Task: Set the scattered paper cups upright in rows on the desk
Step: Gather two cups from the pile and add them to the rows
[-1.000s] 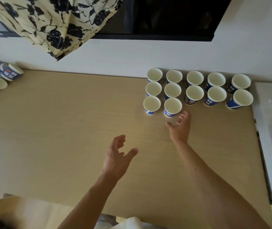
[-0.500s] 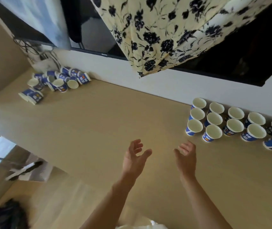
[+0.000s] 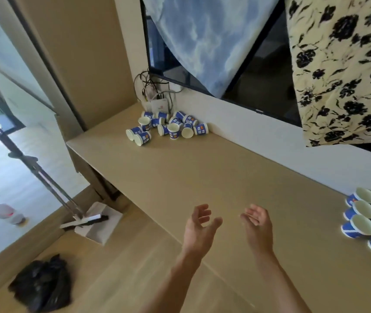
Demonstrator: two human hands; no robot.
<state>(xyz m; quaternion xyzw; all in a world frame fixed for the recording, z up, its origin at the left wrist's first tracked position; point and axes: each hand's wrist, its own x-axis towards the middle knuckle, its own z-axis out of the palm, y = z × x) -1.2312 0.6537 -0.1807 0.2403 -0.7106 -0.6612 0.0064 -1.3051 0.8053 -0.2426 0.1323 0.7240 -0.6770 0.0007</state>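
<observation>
Cups [image 3: 168, 128] lie heaped, apparently touching cables [image 3: 151, 86]; left hand [image 3: 199, 229] and right hand [image 3: 256, 224] spread, empty.

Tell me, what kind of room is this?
Probably a bedroom or hotel-style room, not a workshop. A long built-in wooden desk runs along the wall under a wall-mounted screen with cloths draped over it, and a broom and dustpan stand on the floor by a big window.
</observation>
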